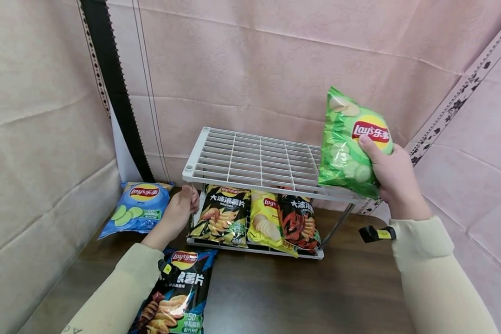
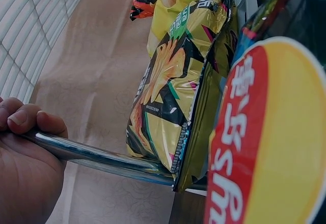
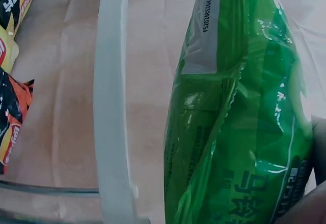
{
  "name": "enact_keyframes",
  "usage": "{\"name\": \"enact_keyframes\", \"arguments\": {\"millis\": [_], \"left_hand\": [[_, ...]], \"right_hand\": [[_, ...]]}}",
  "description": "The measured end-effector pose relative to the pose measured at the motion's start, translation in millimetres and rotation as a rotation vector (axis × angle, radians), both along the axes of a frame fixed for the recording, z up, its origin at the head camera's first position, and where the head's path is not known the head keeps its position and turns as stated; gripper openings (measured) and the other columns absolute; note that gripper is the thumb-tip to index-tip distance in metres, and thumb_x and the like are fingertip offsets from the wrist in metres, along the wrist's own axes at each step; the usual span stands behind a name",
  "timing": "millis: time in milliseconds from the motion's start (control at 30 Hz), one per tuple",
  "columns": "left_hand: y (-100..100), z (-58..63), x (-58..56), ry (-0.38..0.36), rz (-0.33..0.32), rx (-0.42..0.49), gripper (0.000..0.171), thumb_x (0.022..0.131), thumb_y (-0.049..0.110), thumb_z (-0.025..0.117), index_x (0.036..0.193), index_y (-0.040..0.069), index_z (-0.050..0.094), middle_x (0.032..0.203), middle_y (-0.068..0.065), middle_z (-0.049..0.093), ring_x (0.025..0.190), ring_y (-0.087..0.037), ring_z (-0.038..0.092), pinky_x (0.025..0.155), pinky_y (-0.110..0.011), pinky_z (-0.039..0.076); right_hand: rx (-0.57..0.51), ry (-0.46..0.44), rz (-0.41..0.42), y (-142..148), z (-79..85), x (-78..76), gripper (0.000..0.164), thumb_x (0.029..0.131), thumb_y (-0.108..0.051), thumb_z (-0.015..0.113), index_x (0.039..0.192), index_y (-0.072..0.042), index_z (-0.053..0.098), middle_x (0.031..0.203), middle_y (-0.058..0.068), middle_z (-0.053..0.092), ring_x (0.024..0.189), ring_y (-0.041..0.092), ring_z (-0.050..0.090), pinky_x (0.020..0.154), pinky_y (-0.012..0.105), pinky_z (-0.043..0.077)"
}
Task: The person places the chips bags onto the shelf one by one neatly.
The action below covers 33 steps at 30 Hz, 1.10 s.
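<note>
My right hand (image 1: 396, 176) grips a green chip bag (image 1: 355, 144) by its right side, thumb across the front. The bag stands upright over the right end of the white rack's top shelf (image 1: 259, 160); its back shows in the right wrist view. My left hand (image 1: 177, 211) has its fingers curled round the rack's metal leg (image 2: 102, 155) at the left end. On the lower shelf lie a black-and-gold chip bag (image 1: 223, 215), a yellow chip bag (image 1: 267, 220) and a black-and-red chip bag (image 1: 298, 222), side by side.
A blue chip bag (image 1: 139, 206) lies left of the rack, against the cloth. In front, a black-and-blue chip bag (image 1: 179, 292) is on the brown table (image 1: 300, 297), partly under my left forearm. Pink cloth (image 1: 254, 65) hangs behind and at both sides.
</note>
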State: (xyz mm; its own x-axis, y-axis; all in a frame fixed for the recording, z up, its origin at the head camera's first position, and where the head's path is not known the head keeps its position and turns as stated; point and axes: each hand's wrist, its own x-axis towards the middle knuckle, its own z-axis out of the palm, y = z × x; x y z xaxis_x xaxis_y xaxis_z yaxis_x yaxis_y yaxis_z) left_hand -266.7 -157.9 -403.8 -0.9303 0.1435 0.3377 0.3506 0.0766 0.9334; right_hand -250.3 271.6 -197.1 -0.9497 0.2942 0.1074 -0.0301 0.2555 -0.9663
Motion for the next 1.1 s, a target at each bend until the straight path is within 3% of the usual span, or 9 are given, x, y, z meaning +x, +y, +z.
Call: {"name": "enact_keyframes", "arguments": {"millis": [200,600,833,1000,1100], "left_hand": [[4.9,14.6,11.8,0.002,-0.012,-0.016,0.059,0.105,0.040,0.013,0.085,-0.012,0.034,0.069,-0.015,0.030,0.060,-0.024,0.032,0.064,-0.034,0.035],[2.6,13.1,11.1,0.003,-0.007,0.008,0.057,0.105,0.039,0.013,0.084,-0.010,0.034,0.069,-0.012,0.030,0.060,-0.024,0.032,0.065,-0.042,0.033],[2.9,11.7,10.2,-0.004,0.004,0.009,0.055,0.106,0.036,0.012,0.084,-0.009,0.034,0.069,-0.015,0.029,0.061,-0.031,0.031,0.064,-0.039,0.034],[3.6,12.0,10.5,-0.002,0.001,0.003,0.056,0.105,0.038,0.011,0.084,-0.008,0.034,0.070,-0.015,0.029,0.061,-0.031,0.031,0.065,-0.040,0.034],[3.0,11.9,10.8,0.003,-0.002,0.005,0.056,0.105,0.039,0.011,0.084,-0.008,0.034,0.070,-0.016,0.029,0.061,-0.032,0.031,0.065,-0.042,0.034]], "right_hand": [[0.045,-0.055,0.005,-7.2,-1.2,-6.2,0.088,0.073,-0.064,0.071,0.135,-0.010,0.042,0.112,0.005,0.055,0.077,0.008,0.065,0.064,0.027,0.055],[0.305,-0.065,-0.056,-20.2,-11.6,-18.8,0.101,0.073,-0.075,0.061,0.140,-0.005,0.035,0.118,0.008,0.049,0.087,0.015,0.060,0.067,0.026,0.053],[0.369,-0.081,-0.056,-27.2,-16.1,-27.0,0.107,0.073,-0.077,0.059,0.143,-0.002,0.031,0.123,0.014,0.045,0.095,0.023,0.056,0.071,0.030,0.053],[0.452,-0.083,-0.032,-29.3,-18.6,-32.8,0.110,0.078,-0.073,0.058,0.153,-0.010,0.010,0.135,0.021,0.037,0.108,0.030,0.046,0.082,0.039,0.046],[0.529,-0.075,0.006,-31.8,-19.0,-36.0,0.103,0.083,-0.070,0.056,0.156,-0.016,0.007,0.137,0.022,0.038,0.111,0.034,0.044,0.083,0.042,0.042]]}}
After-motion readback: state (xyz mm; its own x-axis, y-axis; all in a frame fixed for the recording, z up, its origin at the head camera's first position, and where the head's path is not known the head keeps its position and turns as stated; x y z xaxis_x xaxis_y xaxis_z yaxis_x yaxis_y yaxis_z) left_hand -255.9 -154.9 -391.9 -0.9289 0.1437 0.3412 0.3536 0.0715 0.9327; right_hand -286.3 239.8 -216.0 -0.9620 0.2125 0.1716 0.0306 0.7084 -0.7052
